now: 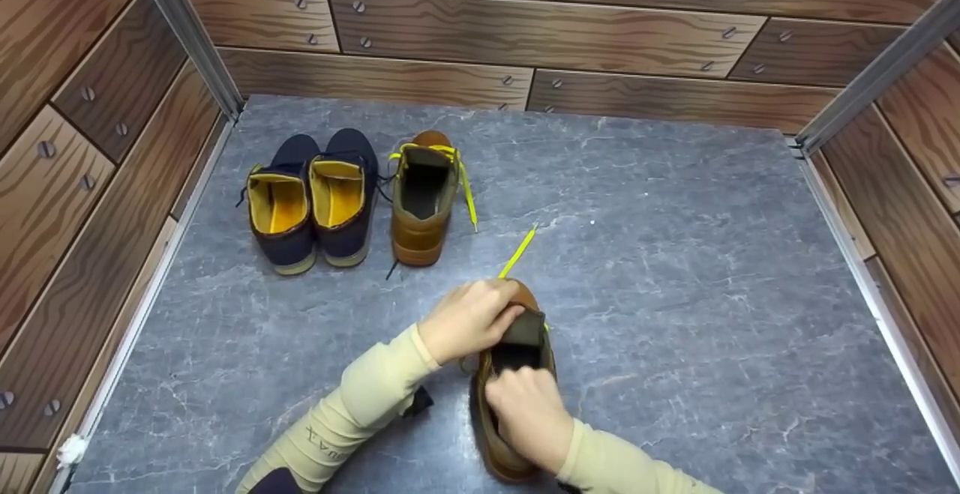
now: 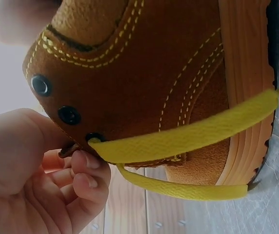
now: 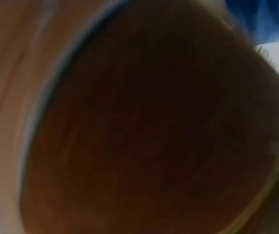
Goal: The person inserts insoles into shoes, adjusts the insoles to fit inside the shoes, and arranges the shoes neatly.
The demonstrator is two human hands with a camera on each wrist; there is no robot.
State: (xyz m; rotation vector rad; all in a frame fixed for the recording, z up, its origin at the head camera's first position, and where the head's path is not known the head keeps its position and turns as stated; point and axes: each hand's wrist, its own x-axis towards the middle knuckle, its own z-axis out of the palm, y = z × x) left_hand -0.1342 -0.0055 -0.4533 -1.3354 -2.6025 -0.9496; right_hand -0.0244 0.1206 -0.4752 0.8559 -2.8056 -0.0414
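Note:
A brown lace-up shoe (image 1: 504,467) stands on the floor in front of me, toe pointing away. My left hand (image 1: 469,321) is at its front and pinches the edge by the tongue (image 1: 523,328). In the left wrist view, fingertips (image 2: 86,161) meet the shoe's edge just below the dark eyelets (image 2: 69,115). A yellow shoelace (image 2: 193,134) runs out of the lowest eyelet there. With fingers curled, my right hand (image 1: 529,411) grips the collar near the heel, its fingertips hidden. Brown leather fills most of the right wrist view, dark and blurred.
A matching brown shoe (image 1: 417,243) with a loose yellow lace stands further back. Left of it is a pair of navy shoes (image 1: 346,235) with yellow insides. Wood-patterned walls (image 1: 525,29) enclose the grey marbled floor (image 1: 712,291) at the back and sides.

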